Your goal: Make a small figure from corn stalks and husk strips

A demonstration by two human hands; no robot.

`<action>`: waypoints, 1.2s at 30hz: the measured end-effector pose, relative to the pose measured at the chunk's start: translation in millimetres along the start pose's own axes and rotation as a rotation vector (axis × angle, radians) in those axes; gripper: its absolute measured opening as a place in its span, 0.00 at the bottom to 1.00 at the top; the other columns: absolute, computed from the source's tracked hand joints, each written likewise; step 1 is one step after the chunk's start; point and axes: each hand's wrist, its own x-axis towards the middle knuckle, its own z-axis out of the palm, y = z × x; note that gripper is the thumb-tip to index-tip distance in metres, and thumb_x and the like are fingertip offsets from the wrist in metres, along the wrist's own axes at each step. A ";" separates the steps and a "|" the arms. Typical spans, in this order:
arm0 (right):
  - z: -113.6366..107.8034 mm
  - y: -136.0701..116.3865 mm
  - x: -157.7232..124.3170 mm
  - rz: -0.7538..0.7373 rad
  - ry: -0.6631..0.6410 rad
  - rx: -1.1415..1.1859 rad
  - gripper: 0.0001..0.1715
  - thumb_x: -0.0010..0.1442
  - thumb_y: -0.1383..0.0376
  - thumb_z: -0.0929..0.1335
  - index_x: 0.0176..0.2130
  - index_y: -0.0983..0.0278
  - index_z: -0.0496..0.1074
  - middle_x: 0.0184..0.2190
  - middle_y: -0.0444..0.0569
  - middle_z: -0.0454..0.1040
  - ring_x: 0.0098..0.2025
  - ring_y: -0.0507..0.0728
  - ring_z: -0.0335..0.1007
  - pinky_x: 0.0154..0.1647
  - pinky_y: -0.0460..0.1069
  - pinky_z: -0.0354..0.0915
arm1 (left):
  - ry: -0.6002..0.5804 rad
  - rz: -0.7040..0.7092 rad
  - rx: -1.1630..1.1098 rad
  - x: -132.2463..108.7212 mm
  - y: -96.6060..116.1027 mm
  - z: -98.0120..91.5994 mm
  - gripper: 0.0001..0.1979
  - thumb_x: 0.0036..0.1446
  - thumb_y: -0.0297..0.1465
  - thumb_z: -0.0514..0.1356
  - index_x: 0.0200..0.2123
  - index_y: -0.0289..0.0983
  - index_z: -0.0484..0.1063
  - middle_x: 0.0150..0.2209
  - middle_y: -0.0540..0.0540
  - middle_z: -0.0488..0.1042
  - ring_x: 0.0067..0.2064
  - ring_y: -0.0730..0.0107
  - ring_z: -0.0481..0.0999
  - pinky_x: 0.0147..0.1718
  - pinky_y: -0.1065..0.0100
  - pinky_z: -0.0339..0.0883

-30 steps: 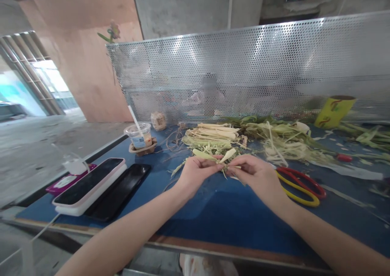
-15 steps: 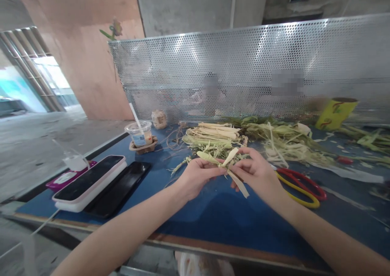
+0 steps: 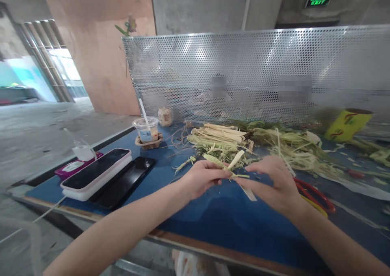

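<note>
Above the blue table top, both hands work on a small bundle of pale husk strips. My left hand pinches the bundle from the left, fingers closed on it. My right hand pinches a strip that hangs down from the bundle, its upper fingers partly spread. The strips fan out upward between the two hands. Red and yellow scissors lie just right of my right hand, partly hidden by it.
A pile of husks and stalks lies behind the hands, with greener leaves to the right. Two phones and a plastic cup with a straw sit at the left. A perforated metal screen stands behind; a yellow cup stands at the far right.
The right hand has drawn a strip down and to the right, away from the bundle. The view has shifted, so everything sits further right in the picture.
</note>
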 end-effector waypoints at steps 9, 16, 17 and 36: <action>4.9 -4.8 8.2 0.210 -0.132 0.184 0.07 0.51 0.68 0.69 0.25 0.62 0.66 0.29 0.47 0.67 0.34 0.54 0.65 0.33 0.49 0.63 | -0.024 0.198 0.238 -2.7 -5.4 3.2 0.14 0.31 0.31 0.69 0.27 0.31 0.76 0.19 0.51 0.73 0.22 0.79 0.67 0.25 0.75 0.59; 7.6 -9.5 0.7 0.128 0.065 -0.103 0.04 0.49 0.68 0.70 0.27 0.60 0.70 0.37 0.49 0.63 0.34 0.55 0.61 0.32 0.51 0.61 | 0.003 0.135 0.190 -1.7 -4.0 5.0 0.10 0.33 0.30 0.68 0.23 0.31 0.76 0.20 0.49 0.73 0.23 0.78 0.67 0.24 0.75 0.56; 6.8 -10.4 -0.4 0.079 0.108 -0.174 0.05 0.48 0.67 0.71 0.28 0.58 0.71 0.37 0.49 0.63 0.35 0.56 0.61 0.32 0.51 0.61 | 0.008 0.099 0.146 -0.9 -3.9 5.3 0.10 0.32 0.30 0.68 0.21 0.31 0.76 0.20 0.48 0.73 0.23 0.78 0.67 0.23 0.75 0.56; 8.8 -19.9 1.4 0.272 -0.005 0.154 0.05 0.51 0.71 0.68 0.28 0.61 0.68 0.23 0.43 0.71 0.28 0.52 0.67 0.28 0.46 0.63 | -0.090 0.276 0.368 -3.4 -12.6 3.4 0.13 0.39 0.37 0.66 0.23 0.31 0.76 0.25 0.45 0.76 0.28 0.72 0.72 0.30 0.72 0.62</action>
